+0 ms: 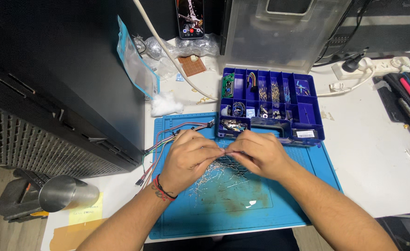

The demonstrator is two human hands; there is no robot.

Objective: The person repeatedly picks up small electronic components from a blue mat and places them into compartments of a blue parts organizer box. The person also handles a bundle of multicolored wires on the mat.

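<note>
While both hands meet over the middle of the blue work mat (pixel 261 209), I see the left hand (pixel 188 158) and the right hand (pixel 258 154) pinched fingertip to fingertip on something thin and small between them; it is too fine for me to make out, though it looks like one of the thin metal leads. Each hand is closed down to a pinch, thumb against forefinger, the other fingers curled in. Under them lies a loose heap of silvery wire leads (pixel 223 176), bright and straight or slightly bent, far too many and too tangled for me to count. One bundle of coloured jumper wires (pixel 168 142) trails off the mat's left edge, just beside the left hand. One blue compartment box (pixel 272 104) sits open at the mat's far edge, close behind the hands, its cells filled with small parts. One steel tumbler (pixel 68 193) lies at the left, and one phone (pixel 189 17) stands propped at the back. A red and black band circles the left wrist.
</note>
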